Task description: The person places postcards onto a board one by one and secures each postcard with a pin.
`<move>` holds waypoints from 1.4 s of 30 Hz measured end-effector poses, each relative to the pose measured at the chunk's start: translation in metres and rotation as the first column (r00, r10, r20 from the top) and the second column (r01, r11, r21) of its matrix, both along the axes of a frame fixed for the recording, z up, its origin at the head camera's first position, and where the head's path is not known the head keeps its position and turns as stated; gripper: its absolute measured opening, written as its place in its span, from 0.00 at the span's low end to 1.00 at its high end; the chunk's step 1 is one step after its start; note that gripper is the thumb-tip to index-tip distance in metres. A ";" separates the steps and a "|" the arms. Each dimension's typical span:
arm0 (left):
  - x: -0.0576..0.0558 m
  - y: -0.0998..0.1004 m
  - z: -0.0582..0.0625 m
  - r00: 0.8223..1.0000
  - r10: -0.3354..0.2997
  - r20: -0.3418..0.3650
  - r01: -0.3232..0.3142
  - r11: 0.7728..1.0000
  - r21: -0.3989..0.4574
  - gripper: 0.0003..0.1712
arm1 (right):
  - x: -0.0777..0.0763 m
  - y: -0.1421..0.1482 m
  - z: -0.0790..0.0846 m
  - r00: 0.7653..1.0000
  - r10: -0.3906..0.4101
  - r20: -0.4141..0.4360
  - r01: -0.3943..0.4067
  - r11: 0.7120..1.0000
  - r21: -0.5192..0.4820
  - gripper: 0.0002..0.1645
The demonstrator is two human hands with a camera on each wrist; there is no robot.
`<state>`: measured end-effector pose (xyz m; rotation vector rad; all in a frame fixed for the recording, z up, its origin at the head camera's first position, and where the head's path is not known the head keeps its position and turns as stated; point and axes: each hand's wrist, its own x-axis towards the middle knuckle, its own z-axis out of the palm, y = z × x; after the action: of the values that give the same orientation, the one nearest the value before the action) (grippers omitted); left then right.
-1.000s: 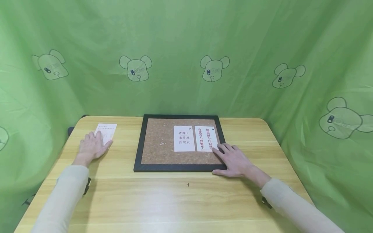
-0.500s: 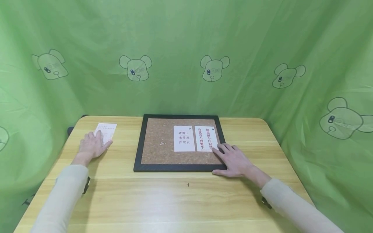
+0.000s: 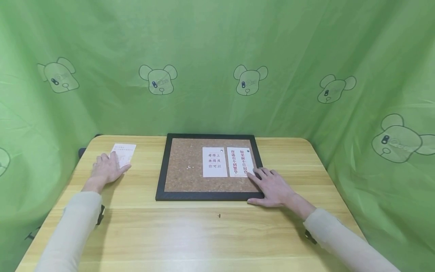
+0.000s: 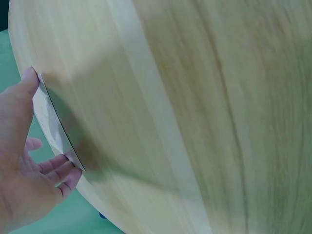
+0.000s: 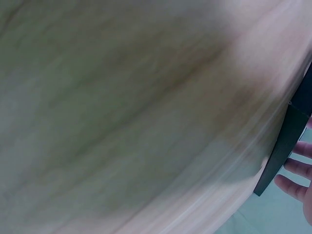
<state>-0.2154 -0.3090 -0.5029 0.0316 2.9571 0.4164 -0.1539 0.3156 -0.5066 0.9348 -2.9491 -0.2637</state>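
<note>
While the left hand (image 3: pixel 106 169) pinches a loose white card (image 3: pixel 126 153) by its opposite edges at the far left of the bench (image 3: pixel 190 241), the right hand (image 3: pixel 273 187), its fingers spread, rests at the near right corner of the black-framed corkboard (image 3: pixel 181 155). On the cork, a black-lettered card (image 3: pixel 215 162) lies just left of a red-lettered card (image 3: pixel 239 162), whose lower right corner meets the right index fingertip. Nearer the person sits a small dark object (image 3: pixel 219 215).
</note>
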 end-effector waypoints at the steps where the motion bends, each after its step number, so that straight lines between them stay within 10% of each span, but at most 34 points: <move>1: 0.000 0.000 0.000 1.000 0.002 0.000 -0.002 1.000 0.003 0.56 | 0.000 0.000 0.000 1.000 0.000 0.000 0.000 1.000 -0.002 0.66; 42: 0.000 -0.011 0.013 0.991 0.081 0.106 -0.090 0.992 0.083 0.67 | -0.001 0.000 0.000 1.000 0.000 0.009 0.000 1.000 -0.018 0.67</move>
<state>-0.2149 -0.3200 -0.4895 -0.1040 2.8447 0.5418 -0.1549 0.3161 -0.5069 0.9365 -2.9545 -0.2330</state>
